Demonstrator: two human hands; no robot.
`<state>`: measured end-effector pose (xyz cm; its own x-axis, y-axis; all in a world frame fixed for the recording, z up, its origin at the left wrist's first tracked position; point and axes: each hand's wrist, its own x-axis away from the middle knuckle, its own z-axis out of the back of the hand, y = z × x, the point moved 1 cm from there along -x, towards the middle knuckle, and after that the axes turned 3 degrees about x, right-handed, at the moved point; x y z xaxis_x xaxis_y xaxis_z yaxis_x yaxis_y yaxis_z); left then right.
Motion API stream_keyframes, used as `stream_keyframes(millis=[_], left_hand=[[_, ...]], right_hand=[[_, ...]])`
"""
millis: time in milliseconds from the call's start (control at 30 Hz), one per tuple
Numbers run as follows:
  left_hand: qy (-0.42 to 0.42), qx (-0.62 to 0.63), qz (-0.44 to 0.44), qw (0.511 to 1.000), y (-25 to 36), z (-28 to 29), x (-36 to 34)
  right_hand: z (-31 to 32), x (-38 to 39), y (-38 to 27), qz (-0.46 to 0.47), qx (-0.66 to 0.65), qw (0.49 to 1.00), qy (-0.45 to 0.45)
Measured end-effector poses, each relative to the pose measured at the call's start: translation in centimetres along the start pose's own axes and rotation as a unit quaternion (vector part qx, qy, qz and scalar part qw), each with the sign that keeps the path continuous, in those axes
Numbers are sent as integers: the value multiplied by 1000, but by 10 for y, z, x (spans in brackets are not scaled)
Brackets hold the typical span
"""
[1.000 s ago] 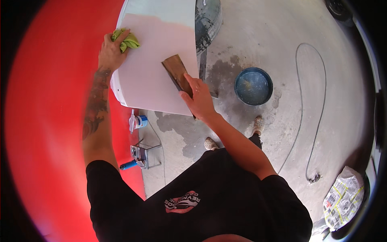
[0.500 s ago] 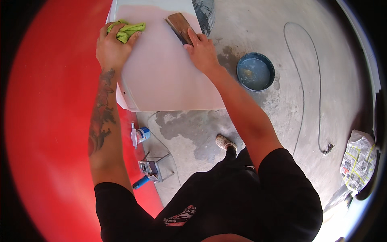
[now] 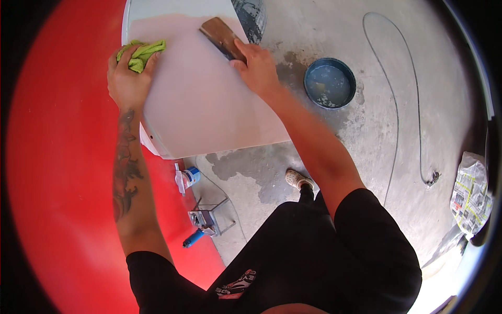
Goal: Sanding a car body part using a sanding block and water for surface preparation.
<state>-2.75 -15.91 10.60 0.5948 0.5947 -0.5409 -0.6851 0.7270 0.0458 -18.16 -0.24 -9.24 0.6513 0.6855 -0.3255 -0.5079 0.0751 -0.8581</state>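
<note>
A pale panel [image 3: 193, 110] with a smooth pinkish coat and a whitish far end lies in front of me. On its left edge my left hand [image 3: 128, 83] presses down a crumpled lime-green cloth [image 3: 142, 54], fingers curled over it. My right hand [image 3: 257, 68] grips the near end of a brown sanding block [image 3: 219, 34], which rests at a slant on the panel toward the right edge. A dark layer shows along the block's lower side; its underside is hidden.
A bright red surface [image 3: 63, 131] runs along the left. On the wet-patched concrete floor stand a dark round tub [image 3: 329, 83] of cloudy water, a blue-and-white can [image 3: 192, 176] and a small metal-framed stand [image 3: 222, 214]. A thin hose [image 3: 395, 78] loops at right, near a printed sheet [image 3: 470, 193].
The whole view has shifted and turned slightly, so panel and hands appear farther left. Both hands keep their holds; the block and cloth stay at about the same spots on the panel.
</note>
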Motion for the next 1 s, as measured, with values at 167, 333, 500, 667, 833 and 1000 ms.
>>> stream_keyframes(millis=[167,333,500,667,833,1000], left_hand=[[0,-9,8,1000,-10,9,4],[12,-2,5,1000,-3,3,3],[-10,-13,0,1000,-9,0,0],[-2,-9,-12,1000,-11,6,2],[-3,14,-13,1000,-9,2,-3],[-17,-17,-4,1000,-15,-4,-2]], right_hand=[[32,181,-57,49,18,995,-85],[19,79,-19,90,50,995,-17],[-1,29,3,70,19,997,32],[39,181,-35,101,-4,991,-83],[13,52,1,136,49,989,29],[0,35,3,95,29,994,53]])
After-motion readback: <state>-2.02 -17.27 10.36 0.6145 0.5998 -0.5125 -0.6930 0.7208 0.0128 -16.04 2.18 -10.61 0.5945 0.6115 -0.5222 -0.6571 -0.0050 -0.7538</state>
